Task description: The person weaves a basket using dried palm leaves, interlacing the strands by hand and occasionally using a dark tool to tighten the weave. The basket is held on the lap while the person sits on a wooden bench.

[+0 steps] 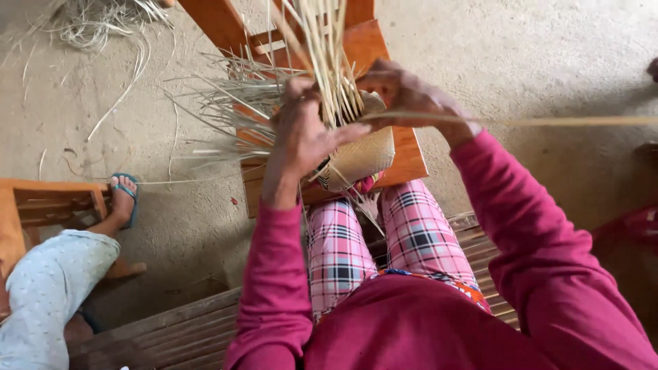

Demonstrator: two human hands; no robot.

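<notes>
Both hands closed: left (301,130) grips woven basket (356,159), right (404,92) pinches strip (548,121).

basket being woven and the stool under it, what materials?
Basket: thin flat pale plant strips, probably bamboo or reed, matte, with a visible woven pattern. Loose strips stick up from it. Stool: wood, smooth orange-brown finish, likely varnished or painted.

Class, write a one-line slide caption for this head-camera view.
Both hands, left and right, weave pale straw strips into a basket over a wooden stool.
</notes>
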